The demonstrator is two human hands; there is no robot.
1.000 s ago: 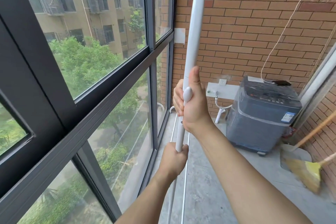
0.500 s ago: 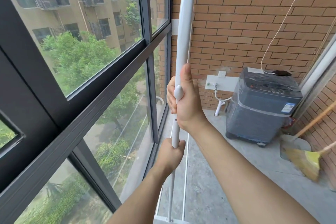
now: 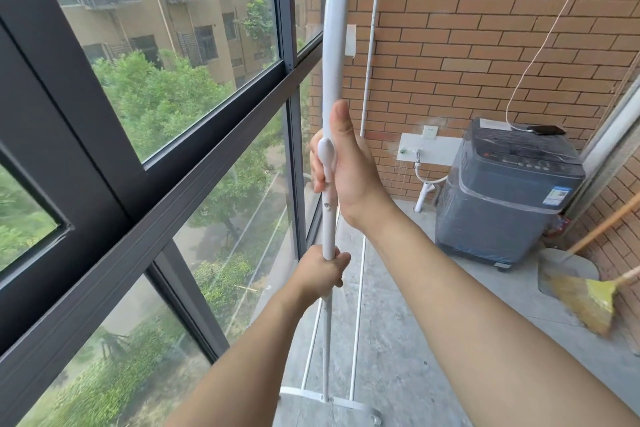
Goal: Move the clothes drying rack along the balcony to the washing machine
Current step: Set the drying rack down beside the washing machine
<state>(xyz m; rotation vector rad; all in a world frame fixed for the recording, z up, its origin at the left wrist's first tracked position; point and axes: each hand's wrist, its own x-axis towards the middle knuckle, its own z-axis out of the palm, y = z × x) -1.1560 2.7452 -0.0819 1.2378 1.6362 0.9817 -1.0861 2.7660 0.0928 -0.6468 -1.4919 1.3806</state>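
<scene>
The person is standing on the balcony with the clothes drying rack (image 3: 331, 55) directly ahead, close beside the window (image 3: 173, 87). Its near white upright is running almost vertically, from the wheeled foot bar at the floor to a rounded top at the frame's upper edge. The right hand (image 3: 349, 170) is wrapping around this upright at the joint, thumb pointing up along it; the left hand (image 3: 323, 269) is gripping the same tube lower down, fist fully around it. Both grips are tight on the tube. The rack's long axis is extending away from the person toward the brick wall. The washing machine (image 3: 505, 191) is sitting ahead and to the right, well apart from the rack. Judgement: the coming push needs to be heading forward along that axis, angling rightward; the right hand is nearer the machine.
</scene>
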